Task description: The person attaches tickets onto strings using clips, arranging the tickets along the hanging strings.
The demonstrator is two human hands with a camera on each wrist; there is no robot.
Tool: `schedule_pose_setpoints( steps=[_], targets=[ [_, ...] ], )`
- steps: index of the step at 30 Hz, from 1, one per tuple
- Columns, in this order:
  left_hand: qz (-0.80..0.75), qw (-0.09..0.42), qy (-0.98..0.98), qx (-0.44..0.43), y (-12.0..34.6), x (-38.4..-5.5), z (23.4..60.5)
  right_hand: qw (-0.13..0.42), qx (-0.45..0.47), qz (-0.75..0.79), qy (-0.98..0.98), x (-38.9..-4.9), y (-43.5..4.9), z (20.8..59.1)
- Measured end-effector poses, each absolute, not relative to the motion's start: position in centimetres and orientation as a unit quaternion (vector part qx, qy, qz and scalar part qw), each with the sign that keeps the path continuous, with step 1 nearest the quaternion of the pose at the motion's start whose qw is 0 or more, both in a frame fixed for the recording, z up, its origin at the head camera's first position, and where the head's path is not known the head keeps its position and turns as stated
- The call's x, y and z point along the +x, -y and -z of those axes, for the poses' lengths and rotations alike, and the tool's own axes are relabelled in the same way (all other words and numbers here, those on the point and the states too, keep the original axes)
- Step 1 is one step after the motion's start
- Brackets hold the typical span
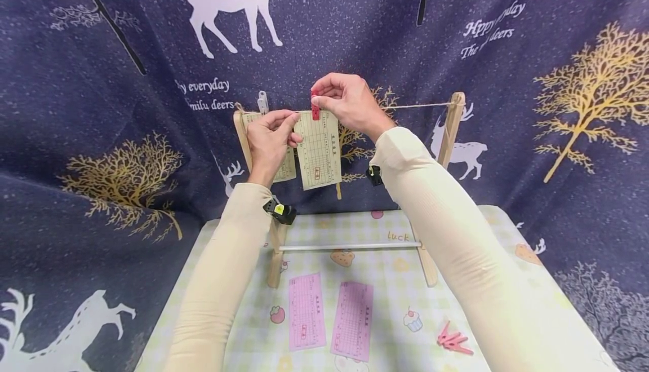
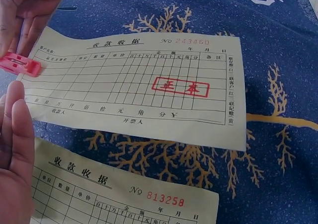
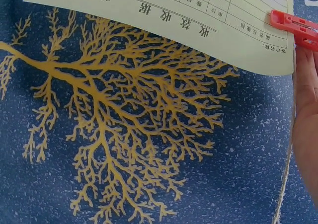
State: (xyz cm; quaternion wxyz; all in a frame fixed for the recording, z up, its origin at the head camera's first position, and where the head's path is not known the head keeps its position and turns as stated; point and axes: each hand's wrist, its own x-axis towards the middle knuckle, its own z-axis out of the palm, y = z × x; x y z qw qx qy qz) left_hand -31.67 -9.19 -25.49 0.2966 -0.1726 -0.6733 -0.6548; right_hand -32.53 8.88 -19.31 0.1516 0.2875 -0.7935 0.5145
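Observation:
My right hand pinches a red clothespin between thumb and fingers. The clothespin's jaws sit over the top edge of a pale yellow receipt slip, which hangs down at the string. At the slip's upper left corner, the thumb and forefinger of my left hand pinch the paper. In the left wrist view, the slip shows a red boxed stamp and a printed number. Behind my left hand hangs a second yellow slip, partly hidden, with a light grey clothespin above it.
The string runs between two wooden posts of a rack with a white lower bar. Two pink receipt slips lie on the checked tablecloth. Several pink clothespins lie at the front right. A dark patterned cloth hangs behind.

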Motion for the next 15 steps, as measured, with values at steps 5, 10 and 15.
schedule_pose_setpoints(
  steps=[5, 10, 15],
  targets=[
    [0.654, 0.298, 0.672, -0.178, 9.12, -31.76, 25.56, 0.149, 0.287, -0.500, 0.803, -32.43, -9.01, 19.26],
    [0.649, 0.298, 0.677, -0.178, 9.12, -31.75, 25.66, 0.127, 0.287, -0.492, 0.812, -32.27, -9.44, 19.14],
    [0.654, 0.288, 0.681, -0.161, 9.21, -31.66, 25.66, 0.102, 0.293, -0.494, 0.812, -32.21, -9.72, 19.05]
  ],
)
